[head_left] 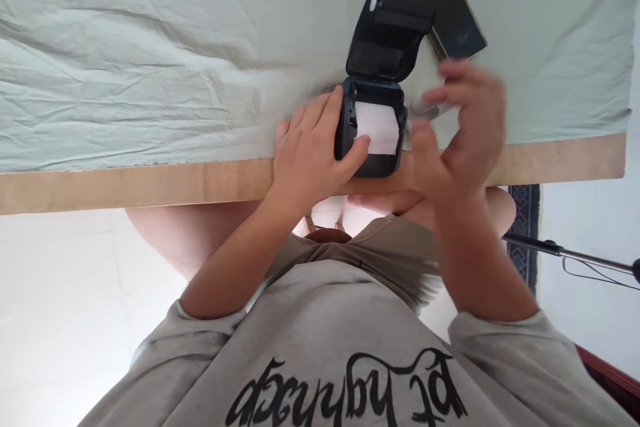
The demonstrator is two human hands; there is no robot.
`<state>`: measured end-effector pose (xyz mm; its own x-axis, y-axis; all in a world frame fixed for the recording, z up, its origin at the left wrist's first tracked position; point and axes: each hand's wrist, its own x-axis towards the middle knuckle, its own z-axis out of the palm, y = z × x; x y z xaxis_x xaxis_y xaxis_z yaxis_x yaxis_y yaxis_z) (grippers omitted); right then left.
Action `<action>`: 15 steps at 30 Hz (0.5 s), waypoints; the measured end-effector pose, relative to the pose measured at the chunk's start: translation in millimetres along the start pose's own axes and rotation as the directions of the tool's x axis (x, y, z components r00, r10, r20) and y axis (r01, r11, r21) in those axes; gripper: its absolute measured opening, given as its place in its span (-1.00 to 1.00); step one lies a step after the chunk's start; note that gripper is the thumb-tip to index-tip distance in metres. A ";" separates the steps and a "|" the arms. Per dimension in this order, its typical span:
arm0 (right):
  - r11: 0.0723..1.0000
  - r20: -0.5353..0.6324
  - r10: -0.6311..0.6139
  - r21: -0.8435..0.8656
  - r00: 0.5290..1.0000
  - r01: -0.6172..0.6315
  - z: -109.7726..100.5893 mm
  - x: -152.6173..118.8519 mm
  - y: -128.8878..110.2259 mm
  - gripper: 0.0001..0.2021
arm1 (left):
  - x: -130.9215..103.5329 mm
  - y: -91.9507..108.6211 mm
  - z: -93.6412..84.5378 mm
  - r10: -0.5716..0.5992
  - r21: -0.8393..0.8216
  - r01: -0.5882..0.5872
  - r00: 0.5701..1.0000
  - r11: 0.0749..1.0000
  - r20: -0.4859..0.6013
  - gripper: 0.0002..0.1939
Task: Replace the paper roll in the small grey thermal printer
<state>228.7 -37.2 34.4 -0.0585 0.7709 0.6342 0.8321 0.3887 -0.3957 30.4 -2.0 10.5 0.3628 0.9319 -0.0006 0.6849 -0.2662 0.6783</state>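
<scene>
A small dark printer-like device [376, 165] sits at the table's front edge with its lid [390, 33] raised. Inside its bay lies a white paper roll [377, 128]. My left hand [317, 147] rests against the device's left side, its thumb over the bay's near left edge and its fingers closed around that side. Just right of the device, my right hand [463, 127] is raised and blurred, fingers apart. A small greyish object [429, 107], too blurred to name, shows between its fingers and thumb; whether they touch it is unclear.
A dark phone [447, 3] lies behind the device to the right, close to the raised lid. Pale green wrinkled cloth [165, 47] covers the table up to a bare wooden front edge [135, 185]. A black rod [575, 253] stands off to the right, below table level.
</scene>
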 end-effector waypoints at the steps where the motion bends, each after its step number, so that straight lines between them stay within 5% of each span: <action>1: 0.999 0.051 -0.002 -0.046 0.999 0.004 -1.8 15.2 4.1 -0.75 | -0.6 -0.2 -0.6 0.009 -0.003 -0.009 1.000 1.000 -0.002 -0.33; 4: 0.986 0.180 -0.135 -0.070 0.974 0.150 -1.4 58.9 15.3 -0.70 | -1.3 0.1 -2.2 0.021 0.021 -0.021 1.000 1.000 0.000 -0.34; 8: 0.998 0.339 0.058 -0.025 0.939 -0.053 3.3 77.9 7.5 -0.56 | -1.1 -0.7 -1.1 0.030 0.025 -0.030 1.000 0.999 0.005 -0.32; 11: 0.993 0.243 0.120 -0.037 0.963 -0.115 3.8 40.8 -18.7 -0.61 | -1.1 -1.5 0.5 0.041 -0.003 -0.041 0.999 0.999 0.006 -0.33; 15: 0.982 -0.035 0.150 0.124 0.988 -0.145 5.2 -53.1 -47.8 -0.65 | -0.3 1.0 0.0 0.021 0.025 -0.021 0.999 0.999 0.033 -0.32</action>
<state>189.2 -94.1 16.2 0.0864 0.8027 0.5901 0.7568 0.3323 -0.5628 31.0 -2.6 11.2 0.3972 0.9177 -0.0106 0.6927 -0.2922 0.6594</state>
